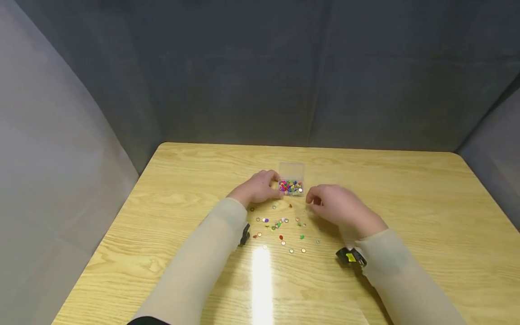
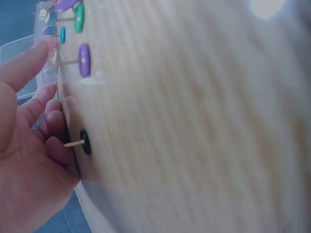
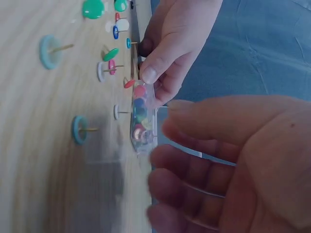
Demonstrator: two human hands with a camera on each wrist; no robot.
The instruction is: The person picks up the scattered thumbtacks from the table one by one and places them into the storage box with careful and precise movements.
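Nearest the camera: wood-grain tabletop (image 1: 406, 203) with loose thumbtacks (image 1: 280, 228) scattered between the 2 forearms, most lying head-down with pins up, in mixed colours. A glare strip sits just in front of them.

Right hand (image 1: 339, 207) hovers past the scatter, just right of the box. Its grip is loosely curled, fingers relaxed, nothing visibly held; the right wrist view shows bare fingertips (image 3: 170, 128) near the box end.

Left hand (image 1: 260, 186) is at the box's left side. Its grip is closed on the clear plastic box (image 1: 291, 185), thumb and fingers pinching the near end to steady it. The box sits flat on the tabletop just beyond the scatter, lid open toward the back, partly filled with coloured tacks.

Judgement on technique: keep the left-hand pinch firm so the box doesn't slide. Pick each tack by the head rim, not the pin. Work the tacks closest to the box first. Release low over the opening so they don't bounce out. The pins-up ones are the easy grabs.
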